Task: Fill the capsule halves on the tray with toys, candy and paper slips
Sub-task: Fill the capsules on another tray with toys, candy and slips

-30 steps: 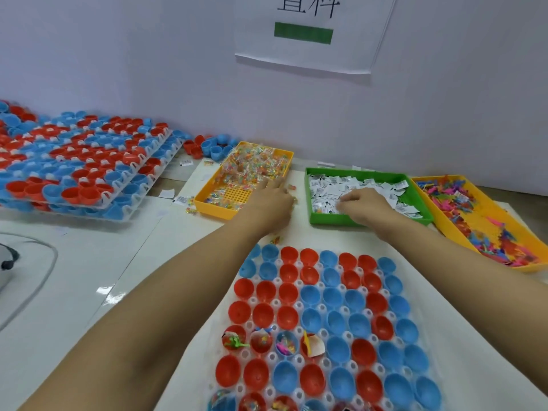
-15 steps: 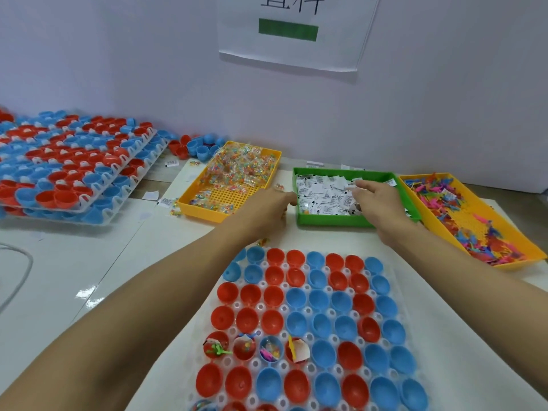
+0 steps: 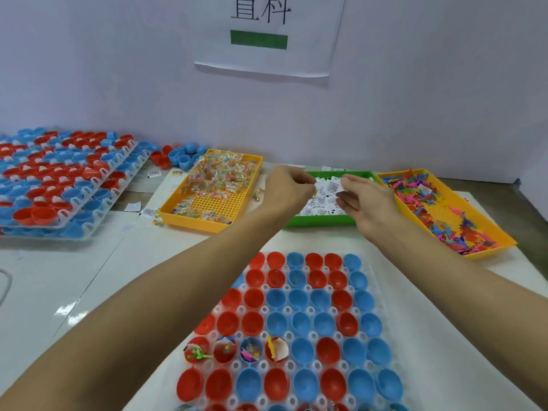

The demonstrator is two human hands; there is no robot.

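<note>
A clear capsule tray (image 3: 383, 304) of red and blue halves lies in front of me. In one near row, several halves (image 3: 250, 350) hold toys, candy and paper; those beyond it look unfilled. Behind the tray stand a yellow tray (image 3: 207, 225) of wrapped candy (image 3: 219, 176), a green tray (image 3: 320, 222) of paper slips (image 3: 318, 204) and an orange tray (image 3: 486, 250) of small coloured toys (image 3: 430, 200). Both hands hover over the green tray. My right hand (image 3: 366, 203) holds a small bunch of slips (image 3: 334, 184). My left hand (image 3: 289, 189) has curled fingers pinching at a slip beside that bunch.
Stacked trays of capsule halves (image 3: 59, 185) fill the left side, with loose halves (image 3: 181, 157) by the wall. A paper sign (image 3: 267, 34) hangs on the wall behind. Stray slips (image 3: 132, 206) lie on the table, and a cable (image 3: 4, 286) shows at the left edge.
My left hand left the candy tray and moved right to the green tray. My right hand lifted out of the slips with a bunch and now meets the left hand.
</note>
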